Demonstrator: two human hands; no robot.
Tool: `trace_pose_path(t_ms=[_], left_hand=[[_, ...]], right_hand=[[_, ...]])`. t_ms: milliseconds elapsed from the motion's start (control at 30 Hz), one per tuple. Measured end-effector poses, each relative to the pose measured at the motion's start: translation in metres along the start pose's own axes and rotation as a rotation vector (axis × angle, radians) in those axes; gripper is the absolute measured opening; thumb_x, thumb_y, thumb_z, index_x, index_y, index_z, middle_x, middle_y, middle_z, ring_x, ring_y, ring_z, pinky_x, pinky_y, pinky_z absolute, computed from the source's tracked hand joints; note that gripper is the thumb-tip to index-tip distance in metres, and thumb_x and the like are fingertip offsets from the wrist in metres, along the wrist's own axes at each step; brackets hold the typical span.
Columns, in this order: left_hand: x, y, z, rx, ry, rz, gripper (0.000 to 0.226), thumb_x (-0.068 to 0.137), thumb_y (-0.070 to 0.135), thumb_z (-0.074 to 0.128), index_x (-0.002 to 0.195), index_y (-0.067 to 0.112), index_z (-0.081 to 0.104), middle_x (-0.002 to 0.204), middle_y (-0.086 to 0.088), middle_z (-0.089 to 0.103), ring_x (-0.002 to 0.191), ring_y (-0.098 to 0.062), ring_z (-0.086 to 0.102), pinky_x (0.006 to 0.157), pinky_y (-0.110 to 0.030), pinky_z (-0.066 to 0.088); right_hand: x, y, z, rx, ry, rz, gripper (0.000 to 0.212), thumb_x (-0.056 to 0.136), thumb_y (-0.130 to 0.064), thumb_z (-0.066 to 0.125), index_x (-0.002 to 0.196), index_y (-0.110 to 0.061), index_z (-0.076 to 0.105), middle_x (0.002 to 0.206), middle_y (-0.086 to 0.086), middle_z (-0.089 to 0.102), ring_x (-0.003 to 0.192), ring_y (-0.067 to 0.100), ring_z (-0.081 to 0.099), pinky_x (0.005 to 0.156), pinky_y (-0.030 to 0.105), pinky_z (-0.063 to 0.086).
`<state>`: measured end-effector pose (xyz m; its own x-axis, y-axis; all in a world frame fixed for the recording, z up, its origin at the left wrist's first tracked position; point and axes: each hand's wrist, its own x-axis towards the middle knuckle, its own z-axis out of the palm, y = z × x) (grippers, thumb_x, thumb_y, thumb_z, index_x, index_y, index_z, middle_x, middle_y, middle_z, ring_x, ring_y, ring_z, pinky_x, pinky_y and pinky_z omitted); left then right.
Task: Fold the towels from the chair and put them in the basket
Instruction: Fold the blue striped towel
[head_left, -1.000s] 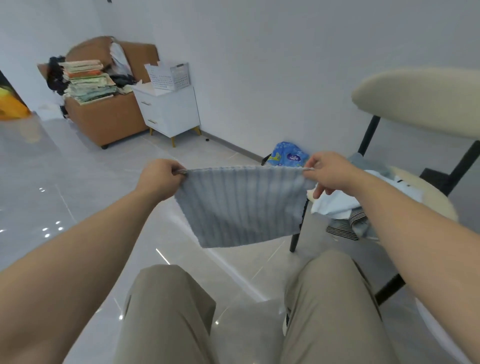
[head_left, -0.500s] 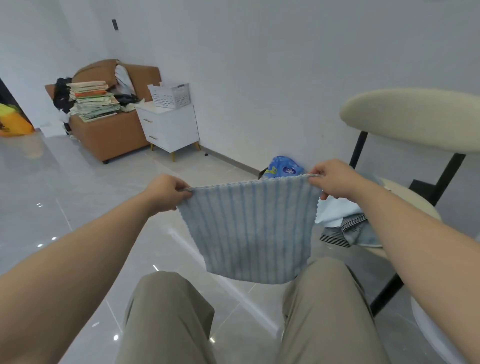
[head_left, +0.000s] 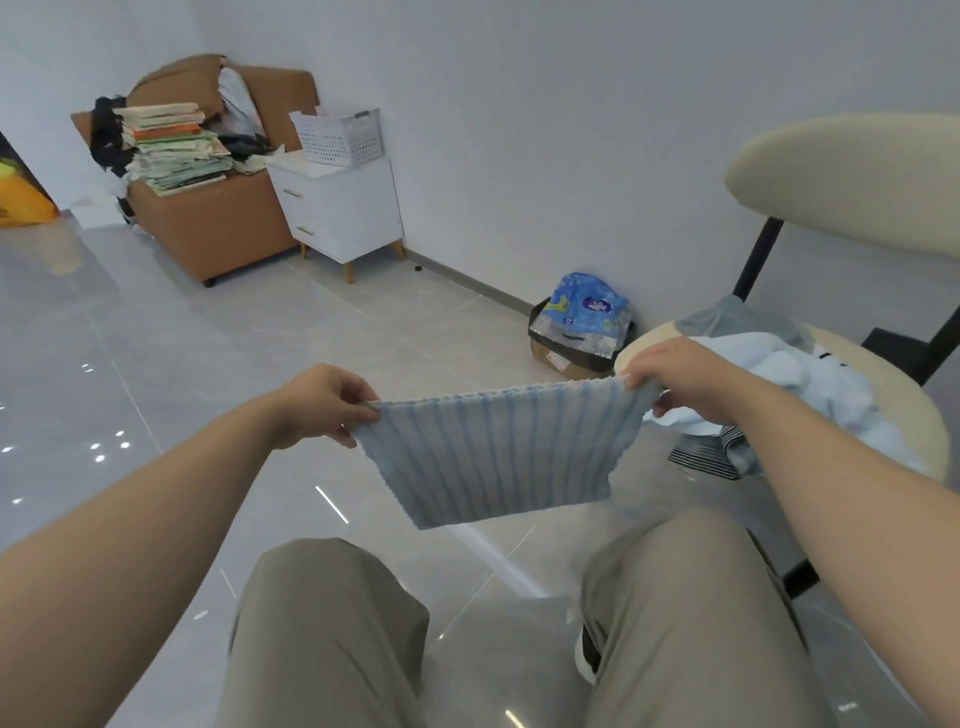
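hanging flat, ribbed towel (head_left: 496, 449) stretched sideways between left hand (head_left: 324, 402) and right hand (head_left: 675, 376).

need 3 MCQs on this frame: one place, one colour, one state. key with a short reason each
1. Where does the white basket stand?
A) on the chair seat
B) on top of the white cabinet
C) on the floor by the wall

2. What colour is the ribbed towel being held up?
A) red
B) black
C) light blue

3. How is that towel held?
A) left hand and right hand each pinch a top corner, cloth hanging spread
B) lying folded on the lap
C) bunched in one hand alone

Key:
1 B: it sits on the cabinet's top, beside the brown sofa.
2 C: the ribs are pale blue throughout.
3 A: both hands grip the top edge and the cloth hangs flat in the air.
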<state>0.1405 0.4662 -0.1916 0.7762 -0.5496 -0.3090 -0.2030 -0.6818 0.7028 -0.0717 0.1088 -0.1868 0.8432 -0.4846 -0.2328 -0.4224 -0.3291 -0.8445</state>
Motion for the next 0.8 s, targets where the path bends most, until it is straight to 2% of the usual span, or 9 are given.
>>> trace_pose_path(t_ms=[100, 167, 233, 333, 400, 500, 600, 700, 800], left_hand=[[0.017, -0.009, 0.000, -0.222, -0.203, -0.107, 0.005, 0.089, -0.002, 0.068, 0.093, -0.004, 0.067, 0.085, -0.016, 0.067, 0.084, -0.027, 0.070, 0.083, -0.038, 0.061], [0.033, -0.016, 0.002, -0.264, -0.252, -0.159, 0.006, 0.089, 0.001, 0.068, 0.094, -0.001, 0.068, 0.088, -0.015, 0.069, 0.088, -0.027, 0.070, 0.085, -0.039, 0.060], [0.053, -0.019, 0.010, -0.267, -0.172, -0.181, 0.011, 0.088, 0.007, 0.071, 0.098, 0.002, 0.070, 0.090, -0.011, 0.069, 0.087, -0.023, 0.068, 0.080, -0.034, 0.058], [0.076, -0.010, 0.034, -0.320, 0.039, -0.232, 0.012, 0.090, 0.012, 0.071, 0.099, 0.005, 0.069, 0.087, -0.007, 0.067, 0.076, -0.019, 0.063, 0.068, -0.029, 0.053], [0.085, 0.000, 0.055, -0.434, 0.116, -0.301, 0.005, 0.091, 0.010, 0.067, 0.095, 0.007, 0.068, 0.086, -0.009, 0.067, 0.073, -0.022, 0.064, 0.068, -0.032, 0.055], [0.091, 0.011, 0.091, -0.684, 0.210, -0.328, 0.005, 0.092, 0.006, 0.063, 0.089, 0.006, 0.066, 0.081, -0.012, 0.068, 0.066, -0.022, 0.065, 0.055, -0.029, 0.058], [0.087, 0.011, 0.126, -0.833, 0.303, -0.278, 0.009, 0.094, 0.007, 0.062, 0.089, 0.002, 0.067, 0.083, -0.015, 0.069, 0.067, -0.022, 0.066, 0.054, -0.028, 0.059], [0.087, 0.010, 0.147, -0.738, 0.328, -0.220, 0.009, 0.093, 0.011, 0.064, 0.094, 0.005, 0.071, 0.088, -0.014, 0.074, 0.078, -0.028, 0.072, 0.069, -0.038, 0.063], [0.090, 0.015, 0.157, -0.562, 0.286, -0.138, 0.011, 0.091, 0.021, 0.065, 0.082, 0.022, 0.071, 0.079, -0.004, 0.076, 0.078, -0.025, 0.074, 0.077, -0.046, 0.062]], right_hand=[[0.011, -0.002, 0.014, 0.132, 0.030, 0.062, 0.007, 0.071, -0.007, 0.059, 0.066, -0.006, 0.053, 0.070, 0.010, 0.045, 0.062, 0.025, 0.041, 0.044, 0.027, 0.037], [0.029, 0.002, 0.021, 0.178, 0.058, 0.134, 0.012, 0.061, -0.015, 0.059, 0.069, -0.007, 0.054, 0.072, 0.010, 0.046, 0.062, 0.026, 0.042, 0.046, 0.027, 0.041], [0.051, 0.007, 0.030, 0.194, 0.115, 0.244, 0.013, 0.069, -0.015, 0.060, 0.079, -0.008, 0.055, 0.084, 0.012, 0.049, 0.069, 0.028, 0.046, 0.057, 0.032, 0.047], [0.079, 0.017, 0.043, 0.122, 0.229, 0.377, 0.019, 0.085, -0.013, 0.056, 0.101, -0.008, 0.048, 0.103, 0.014, 0.051, 0.080, 0.027, 0.050, 0.065, 0.030, 0.041], [0.089, 0.019, 0.056, 0.149, 0.265, 0.367, 0.011, 0.087, -0.009, 0.053, 0.096, -0.006, 0.047, 0.104, 0.017, 0.056, 0.085, 0.030, 0.053, 0.067, 0.029, 0.043], [0.100, 0.023, 0.075, 0.124, 0.262, 0.367, 0.011, 0.078, -0.008, 0.052, 0.085, -0.001, 0.058, 0.098, 0.021, 0.065, 0.081, 0.035, 0.065, 0.069, 0.046, 0.062], [0.090, 0.020, 0.097, 0.087, 0.222, 0.317, 0.012, 0.082, -0.007, 0.057, 0.085, 0.002, 0.064, 0.087, 0.017, 0.065, 0.076, 0.029, 0.065, 0.055, 0.033, 0.060], [0.078, 0.020, 0.120, 0.060, 0.233, 0.196, 0.021, 0.086, -0.014, 0.059, 0.089, 0.003, 0.070, 0.082, 0.021, 0.068, 0.076, 0.030, 0.066, 0.070, 0.049, 0.061], [0.071, 0.018, 0.138, -0.025, 0.237, 0.067, 0.020, 0.095, -0.023, 0.059, 0.098, -0.011, 0.075, 0.089, 0.004, 0.071, 0.083, 0.022, 0.065, 0.075, 0.032, 0.054]])
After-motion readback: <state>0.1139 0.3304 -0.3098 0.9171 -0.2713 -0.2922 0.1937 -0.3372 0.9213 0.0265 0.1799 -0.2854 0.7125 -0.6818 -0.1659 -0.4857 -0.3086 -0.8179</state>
